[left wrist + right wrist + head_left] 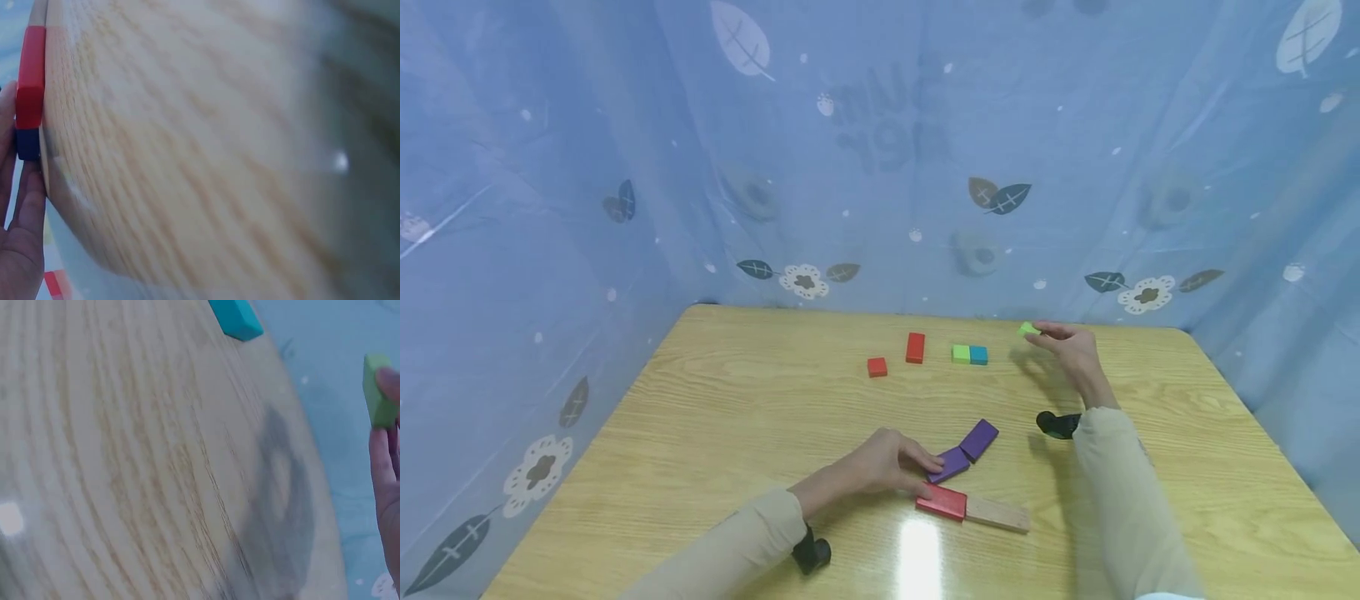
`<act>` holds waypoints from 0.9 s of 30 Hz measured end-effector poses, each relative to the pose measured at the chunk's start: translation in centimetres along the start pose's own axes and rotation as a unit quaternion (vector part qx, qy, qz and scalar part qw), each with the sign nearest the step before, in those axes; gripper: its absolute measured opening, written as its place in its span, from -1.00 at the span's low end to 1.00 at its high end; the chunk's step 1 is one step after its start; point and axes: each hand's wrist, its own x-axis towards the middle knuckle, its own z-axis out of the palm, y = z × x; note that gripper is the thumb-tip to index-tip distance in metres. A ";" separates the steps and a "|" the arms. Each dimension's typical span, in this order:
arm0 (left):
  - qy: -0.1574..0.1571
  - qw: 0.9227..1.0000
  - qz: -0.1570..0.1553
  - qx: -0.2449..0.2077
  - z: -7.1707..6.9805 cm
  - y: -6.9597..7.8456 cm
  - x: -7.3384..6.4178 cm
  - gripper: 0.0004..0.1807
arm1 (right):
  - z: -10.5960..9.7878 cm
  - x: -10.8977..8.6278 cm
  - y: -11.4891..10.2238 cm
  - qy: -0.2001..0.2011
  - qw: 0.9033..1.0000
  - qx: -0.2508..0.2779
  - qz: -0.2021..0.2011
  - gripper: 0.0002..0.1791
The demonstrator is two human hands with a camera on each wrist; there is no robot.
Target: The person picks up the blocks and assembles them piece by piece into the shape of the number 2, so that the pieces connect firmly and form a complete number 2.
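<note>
My right hand [1069,352] pinches a light green block [377,394] between thumb and fingertips, held up over the table's far right; its shadow falls on the wood. My left hand [880,462] is low over the near middle, fingertips on a purple block [949,465] and thumb at the left end of a red block [942,502]. A second purple block [980,440] meets the first at an angle. From the red block's right end runs a plain wooden block [997,514]. In the left wrist view the fingers lie beside the red block [31,78].
Toward the back stand a small red block [877,367], a longer red block [915,347], and a green block [961,354] touching a blue one [978,356]. A blue patterned curtain [880,167] hangs along the table's far edge. Each wrist wears a black camera.
</note>
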 end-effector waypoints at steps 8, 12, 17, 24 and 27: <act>-0.001 1.000 0.001 -0.005 0.0 -0.2 -0.1 -0.64 | 0.5 -0.6 -1.0 0.015 0.999 0.034 -0.014 -0.37; -0.002 1.000 -0.004 -0.007 0.0 -0.1 0.0 -0.64 | 0.8 -1.3 -1.7 0.013 0.998 0.039 -0.044 -0.36; -0.001 1.000 -0.012 -0.007 0.0 0.0 0.0 -0.64 | 1.2 -2.5 -2.1 -0.019 0.995 0.020 -0.096 -0.41; -0.003 1.000 -0.011 0.003 0.0 -0.1 0.0 -0.63 | 1.9 -4.4 -2.7 -0.067 0.991 0.013 -0.115 -0.48; -0.004 1.000 -0.008 0.004 0.0 -0.2 0.0 -0.62 | 2.2 -5.2 -2.7 -0.079 0.988 0.016 -0.129 -0.50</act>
